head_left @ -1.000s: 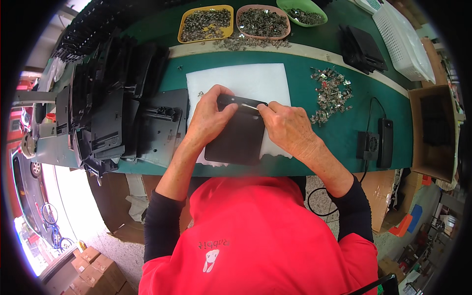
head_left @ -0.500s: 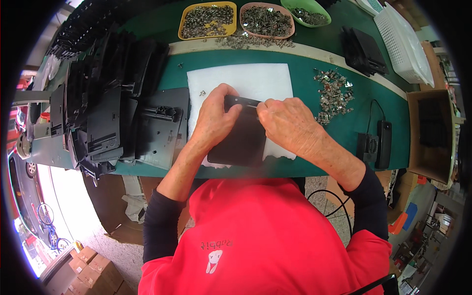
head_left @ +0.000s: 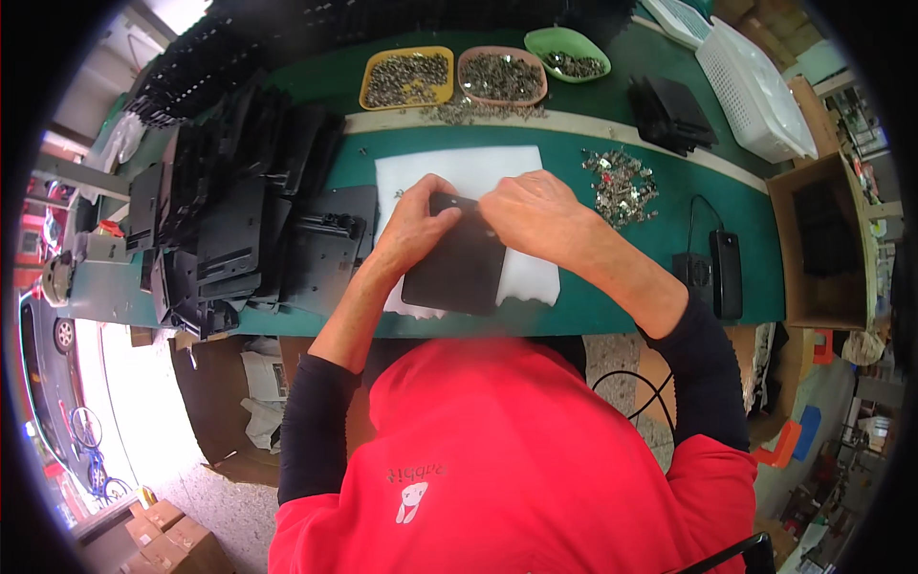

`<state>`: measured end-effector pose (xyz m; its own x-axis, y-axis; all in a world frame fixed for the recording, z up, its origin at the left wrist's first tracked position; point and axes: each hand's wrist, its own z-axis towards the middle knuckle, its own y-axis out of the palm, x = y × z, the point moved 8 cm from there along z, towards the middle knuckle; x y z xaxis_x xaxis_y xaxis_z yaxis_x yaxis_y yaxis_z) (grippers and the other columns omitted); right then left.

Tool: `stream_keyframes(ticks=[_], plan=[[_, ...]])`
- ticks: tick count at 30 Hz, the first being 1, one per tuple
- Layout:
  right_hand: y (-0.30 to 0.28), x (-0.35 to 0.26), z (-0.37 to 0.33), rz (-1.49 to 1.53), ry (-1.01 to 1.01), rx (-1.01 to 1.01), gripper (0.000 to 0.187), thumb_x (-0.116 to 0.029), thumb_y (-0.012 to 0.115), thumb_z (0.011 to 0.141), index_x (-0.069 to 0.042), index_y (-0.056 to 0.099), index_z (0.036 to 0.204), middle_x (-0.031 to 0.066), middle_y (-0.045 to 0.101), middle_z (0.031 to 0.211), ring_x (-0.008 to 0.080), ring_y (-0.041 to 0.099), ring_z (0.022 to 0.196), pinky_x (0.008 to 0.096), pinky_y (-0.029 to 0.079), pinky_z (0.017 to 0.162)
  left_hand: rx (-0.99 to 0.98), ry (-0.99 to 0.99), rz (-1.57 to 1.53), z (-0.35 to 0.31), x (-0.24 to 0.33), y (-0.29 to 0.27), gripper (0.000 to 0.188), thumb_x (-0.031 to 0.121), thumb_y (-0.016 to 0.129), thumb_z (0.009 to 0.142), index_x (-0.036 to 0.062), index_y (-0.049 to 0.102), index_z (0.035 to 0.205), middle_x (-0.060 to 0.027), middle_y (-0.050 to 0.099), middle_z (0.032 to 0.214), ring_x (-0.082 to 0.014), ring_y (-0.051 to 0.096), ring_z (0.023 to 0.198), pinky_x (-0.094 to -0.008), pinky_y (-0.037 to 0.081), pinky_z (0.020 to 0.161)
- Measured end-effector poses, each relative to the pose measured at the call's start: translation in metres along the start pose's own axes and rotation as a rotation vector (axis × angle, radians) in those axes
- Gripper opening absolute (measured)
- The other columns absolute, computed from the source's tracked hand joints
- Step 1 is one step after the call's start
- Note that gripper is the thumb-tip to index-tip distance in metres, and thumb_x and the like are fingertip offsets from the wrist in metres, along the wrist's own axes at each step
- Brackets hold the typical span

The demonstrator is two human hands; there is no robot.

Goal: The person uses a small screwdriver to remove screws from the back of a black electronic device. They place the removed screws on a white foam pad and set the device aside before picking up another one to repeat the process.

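A flat black plastic panel (head_left: 457, 263) lies on a white foam sheet (head_left: 521, 167) in front of me. My left hand (head_left: 417, 228) grips its upper left edge, with the thumb across the top face. At the panel's upper right corner my right hand (head_left: 535, 214) is closed, knuckles up. Its fingertips are hidden, so what they pinch cannot be made out. Right of the foam sits a loose pile of small shiny metal clips (head_left: 622, 187).
Stacked black panels (head_left: 234, 225) crowd the left side. Beyond a pale wooden strip (head_left: 382, 121) stand yellow (head_left: 363, 96), pink (head_left: 504, 102) and green (head_left: 604, 65) trays of small metal parts. At right are a black corded device (head_left: 726, 273), a white basket (head_left: 751, 96) and a cardboard box (head_left: 827, 320).
My right hand has shifted left and turned over the panel's top edge, covering more of that corner. The left hand keeps its grip. The whole view has shifted slightly.
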<state>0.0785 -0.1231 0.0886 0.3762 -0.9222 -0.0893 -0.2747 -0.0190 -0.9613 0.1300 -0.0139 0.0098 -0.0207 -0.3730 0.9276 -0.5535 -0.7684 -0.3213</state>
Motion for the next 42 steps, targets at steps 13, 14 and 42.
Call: stream_keyframes(ticks=[13,14,42], plan=[[0.021,0.088,-0.071,0.974,0.259,0.517,0.018,-0.015,0.056,0.096,-0.001,0.068,0.097,-0.0006,0.054,0.06,0.0035,0.045,0.052,0.0222,0.034,0.047,0.19,0.98,0.833,-0.081,0.103,0.062,0.029,0.007,0.066,0.072,0.0094,0.061,0.101,-0.0088,0.06,0.101,-0.0267,0.062,0.089,-0.0367,0.051,0.075],[0.033,0.085,-0.072,0.979,0.247,0.48,0.019,-0.016,0.055,0.097,-0.002,0.068,0.099,-0.0027,0.054,0.06,0.0024,0.043,0.051,0.0205,0.032,0.046,0.151,0.973,0.86,-0.085,0.083,0.074,0.028,0.009,0.064,0.073,0.0093,0.059,0.101,-0.0078,0.057,0.1,-0.0248,0.061,0.089,-0.0365,0.049,0.074],[0.082,0.019,-0.073,0.675,0.25,0.338,0.014,-0.011,0.054,0.091,0.001,0.056,0.085,0.0242,0.059,0.067,0.0441,0.061,0.067,0.0496,0.047,0.059,0.31,0.601,0.499,-0.067,0.029,0.055,0.047,0.009,0.081,0.068,0.0083,0.061,0.11,-0.0058,0.067,0.114,-0.0302,0.058,0.101,-0.0394,0.043,0.089]])
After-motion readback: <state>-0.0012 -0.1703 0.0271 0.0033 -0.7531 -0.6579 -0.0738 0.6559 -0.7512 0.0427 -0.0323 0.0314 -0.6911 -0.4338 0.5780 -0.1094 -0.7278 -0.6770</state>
